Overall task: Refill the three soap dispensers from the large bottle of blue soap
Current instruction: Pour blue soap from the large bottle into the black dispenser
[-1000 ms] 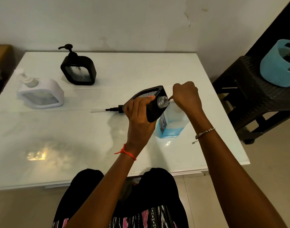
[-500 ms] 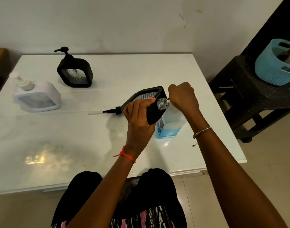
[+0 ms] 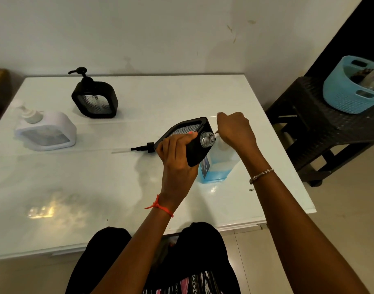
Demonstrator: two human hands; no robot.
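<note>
Left hand (image 3: pixel 177 160) had its fingers (image 3: pixel 175 142) wrapped round the tilted black dispenser (image 3: pixel 197 149), open neck (image 3: pixel 207 139) pointing 3 o'clock at the soap bottle (image 3: pixel 221 166) standing on the counter (image 3: pixel 97 177), right hand (image 3: pixel 235 130) gripping its top.

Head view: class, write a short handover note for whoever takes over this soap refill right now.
Left hand grips the open black dispenser, tilted, its neck at the top of the large bottle.
Right hand is curled round that bottle's top; the bottle stands on the table.
Done: this dispenser's pump is off and lies on the table to its left.
Left: fill and recap it, then do the second black dispenser and the white dispenser, both standing capped at far left. Whether soap is flowing cannot be told.
</note>
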